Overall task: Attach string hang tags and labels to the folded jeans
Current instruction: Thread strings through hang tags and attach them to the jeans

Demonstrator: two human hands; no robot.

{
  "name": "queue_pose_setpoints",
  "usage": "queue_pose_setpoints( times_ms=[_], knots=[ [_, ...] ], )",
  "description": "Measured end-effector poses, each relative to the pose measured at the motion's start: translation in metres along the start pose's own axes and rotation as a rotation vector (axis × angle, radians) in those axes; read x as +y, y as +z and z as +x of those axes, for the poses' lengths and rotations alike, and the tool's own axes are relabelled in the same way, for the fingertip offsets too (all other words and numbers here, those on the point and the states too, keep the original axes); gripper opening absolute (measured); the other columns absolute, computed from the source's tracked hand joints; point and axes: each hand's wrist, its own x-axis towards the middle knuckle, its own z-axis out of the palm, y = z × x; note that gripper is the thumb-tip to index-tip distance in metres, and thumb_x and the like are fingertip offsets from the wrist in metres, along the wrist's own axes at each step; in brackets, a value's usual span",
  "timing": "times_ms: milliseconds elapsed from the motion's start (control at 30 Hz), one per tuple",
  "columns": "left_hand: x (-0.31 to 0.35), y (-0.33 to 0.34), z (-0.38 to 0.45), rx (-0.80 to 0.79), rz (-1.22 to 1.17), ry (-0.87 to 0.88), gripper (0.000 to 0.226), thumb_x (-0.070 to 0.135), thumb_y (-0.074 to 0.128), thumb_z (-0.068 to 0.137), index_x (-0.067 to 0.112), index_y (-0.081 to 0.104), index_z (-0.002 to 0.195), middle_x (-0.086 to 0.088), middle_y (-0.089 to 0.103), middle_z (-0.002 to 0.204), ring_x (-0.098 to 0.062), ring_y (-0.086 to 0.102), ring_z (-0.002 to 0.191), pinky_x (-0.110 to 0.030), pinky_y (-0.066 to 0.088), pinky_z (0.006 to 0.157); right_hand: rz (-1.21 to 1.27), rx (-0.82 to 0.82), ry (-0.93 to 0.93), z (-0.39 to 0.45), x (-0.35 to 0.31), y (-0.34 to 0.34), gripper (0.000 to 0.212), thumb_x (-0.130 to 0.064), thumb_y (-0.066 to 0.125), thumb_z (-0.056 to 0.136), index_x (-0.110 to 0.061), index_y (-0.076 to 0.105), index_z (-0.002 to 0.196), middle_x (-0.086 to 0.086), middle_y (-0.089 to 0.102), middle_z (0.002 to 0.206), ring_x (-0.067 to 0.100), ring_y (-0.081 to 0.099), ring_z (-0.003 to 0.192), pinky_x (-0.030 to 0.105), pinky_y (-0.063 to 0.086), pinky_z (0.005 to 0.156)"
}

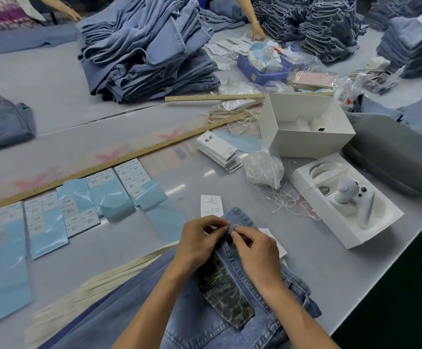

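Hands: left hand (199,238) and right hand (255,250) both pinching belt loop of one folded blue denim jeans (230,298) | two wooden rulers (109,165) far | one white paper tag (211,205) just beyond jeans

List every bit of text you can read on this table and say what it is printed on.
Sticker sheets: "110" seems to head several stickers; the rest is too small.
Hang tag stack: large dark characters, too blurred to read.
White label beyond the jeans: print too small.
Long ruler: marks only, unreadable.
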Motion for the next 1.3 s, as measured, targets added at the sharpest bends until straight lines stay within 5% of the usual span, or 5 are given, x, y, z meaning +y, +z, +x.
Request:
queue_pose_setpoints(
  times_ms=[167, 433, 1000, 1200, 1300],
  knots=[
    [0.002, -0.017, -0.008, 0.195, -0.458, -0.109, 0.009, 0.012, 0.069, 0.095, 0.015, 0.078, 0.094, -0.005, 0.077, 0.092, -0.024, 0.071, 0.078, -0.031, 0.059, 0.065, -0.23, 0.115, -0.189, -0.014, -0.003, -0.01, 0.02, -0.015, 0.073, 0.09, -0.022, 0.075, 0.108, -0.01, 0.068, 0.104, 0.003, 0.063, 0.081, -0.002, 0.038, 0.069],
    [0.015, -0.058, -0.019, 0.219, -0.87, -0.052, 0.02, 0.02, 0.078, 0.083, 0.007, 0.077, 0.098, -0.022, 0.073, 0.104, -0.019, 0.059, 0.074, -0.024, 0.047, 0.056, -0.314, -0.099, -0.063, -0.001, 0.017, -0.03, 0.077, -0.036, 0.081, 0.083, -0.029, 0.043, 0.149, -0.004, 0.035, 0.154, 0.021, 0.034, 0.134, 0.039, 0.038, 0.11],
    [0.039, -0.056, -0.022, 0.228, -0.881, -0.025, 0.021, 0.026, 0.079, 0.08, 0.014, 0.078, 0.097, -0.017, 0.075, 0.111, -0.02, 0.063, 0.082, -0.022, 0.048, 0.056, -0.683, -0.025, -0.578, -0.016, -0.036, -0.06, 0.018, -0.015, 0.085, 0.078, -0.017, 0.076, 0.094, 0.0, 0.073, 0.09, 0.02, 0.066, 0.078, 0.034, 0.057, 0.062],
    [0.046, -0.054, -0.02, 0.196, -0.738, 0.03, 0.017, 0.019, 0.075, 0.085, 0.012, 0.079, 0.1, -0.018, 0.074, 0.091, -0.02, 0.061, 0.072, -0.024, 0.05, 0.057, -0.636, -0.179, -0.508, -0.047, -0.017, -0.03, 0.024, -0.031, 0.079, 0.083, -0.025, 0.075, 0.105, -0.003, 0.068, 0.123, 0.021, 0.062, 0.115, 0.043, 0.052, 0.101],
    [0.048, -0.048, -0.019, 0.177, -0.632, 0.016, 0.015, 0.016, 0.073, 0.088, 0.017, 0.082, 0.099, -0.013, 0.076, 0.088, -0.015, 0.062, 0.07, -0.023, 0.05, 0.057, -0.365, -0.241, -0.336, -0.041, -0.009, -0.027, 0.024, -0.03, 0.065, 0.096, -0.027, 0.07, 0.119, -0.013, 0.067, 0.124, 0.006, 0.06, 0.116, 0.016, 0.043, 0.102]
  ],
)
